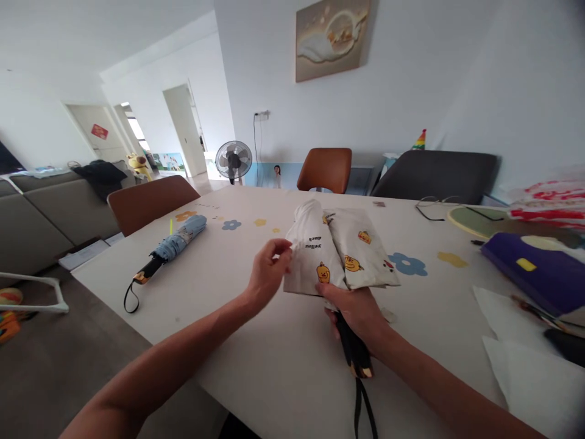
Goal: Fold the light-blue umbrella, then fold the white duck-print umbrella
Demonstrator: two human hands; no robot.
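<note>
A white umbrella (pixel 363 244) printed with yellow ducks is partly closed over the table, its loose panels spread in two folds. My right hand (pixel 356 308) is wrapped round it where the fabric meets the black handle. The handle points toward me, with a gold-coloured end and a black strap hanging down. My left hand (pixel 273 265) is at the left edge of the fabric, thumb and forefinger pinched together; whether they grip the cloth is too small to tell. A rolled blue umbrella (pixel 183 238) with a black handle lies on the table at the left.
The white table (pixel 256 378) has flower decorations. At its right are a purple case (pixel 525 268), eyeglasses (pixel 439 207), a round green mat (pixel 470 222) and white sheets (pixel 539 378). Chairs stand along the left and far sides, with a fan (pixel 233 160) beyond.
</note>
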